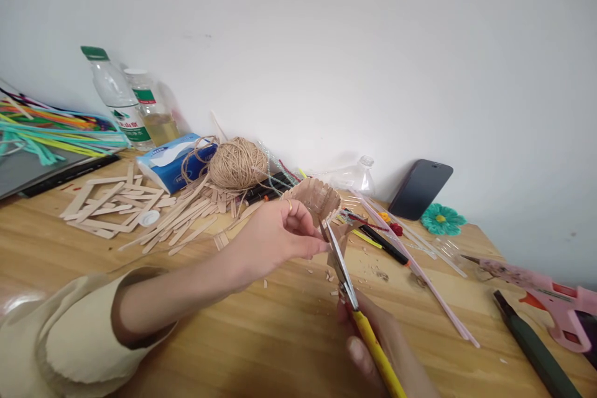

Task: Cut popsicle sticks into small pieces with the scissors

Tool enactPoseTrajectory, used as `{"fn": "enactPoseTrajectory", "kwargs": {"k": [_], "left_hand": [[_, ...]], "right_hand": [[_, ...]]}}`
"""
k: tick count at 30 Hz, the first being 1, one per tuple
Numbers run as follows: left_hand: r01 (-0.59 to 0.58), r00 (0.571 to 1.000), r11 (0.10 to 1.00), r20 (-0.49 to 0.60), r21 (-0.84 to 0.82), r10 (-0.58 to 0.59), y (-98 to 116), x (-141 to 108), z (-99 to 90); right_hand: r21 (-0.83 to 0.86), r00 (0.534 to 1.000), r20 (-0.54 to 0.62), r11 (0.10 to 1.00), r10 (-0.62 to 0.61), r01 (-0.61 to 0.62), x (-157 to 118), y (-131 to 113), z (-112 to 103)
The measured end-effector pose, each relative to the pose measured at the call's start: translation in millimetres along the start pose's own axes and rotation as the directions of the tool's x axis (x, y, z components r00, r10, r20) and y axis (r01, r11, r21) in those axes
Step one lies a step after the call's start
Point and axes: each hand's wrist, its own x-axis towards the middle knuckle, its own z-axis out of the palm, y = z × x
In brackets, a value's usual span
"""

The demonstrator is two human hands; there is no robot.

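My left hand (280,233), with a ring on one finger, is closed in a pinch on a thin brown piece (342,239) that looks like paper. In my right hand (389,336) are scissors (342,264) with yellow handles. Their blades point up and away from me, against the brown piece and close to my left fingertips. Just behind lies a round container built of wooden sticks (314,196), partly hidden by my left hand. Small brown scraps (330,275) are scattered on the table under the blades.
Wooden sticks (116,205), a twine ball (237,163) and a tissue pack (177,161) lie left, before bottles (124,99). Rightward are a phone (420,189), teal flower (442,219), pink straws (438,298), pink glue gun (555,298) and dark green-handled tool (532,342).
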Motion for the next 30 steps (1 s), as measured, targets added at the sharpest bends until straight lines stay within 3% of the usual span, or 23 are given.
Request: {"fn": "enactPoseTrajectory", "kwargs": {"k": [11, 22, 30], "left_hand": [[0.006, 1.000, 1.000, -0.009, 0.006, -0.006, 2.7, -1.0, 1.5], [0.036, 0.999, 0.986, 0.011, -0.161, -0.035, -6.3, 2.1, 1.9], [0.065, 0.996, 0.997, 0.061, -0.041, -0.062, -6.6, 0.7, 1.5]], "right_hand": [[-0.037, 0.998, 0.017, 0.998, 0.057, -0.057, 1.0, -9.7, -0.8], [-0.107, 0.996, 0.030, 0.991, 0.089, -0.085, 1.9, -11.7, -1.6], [-0.135, 0.997, 0.019, 0.989, 0.070, -0.066, 2.3, 4.5, 0.4]]}}
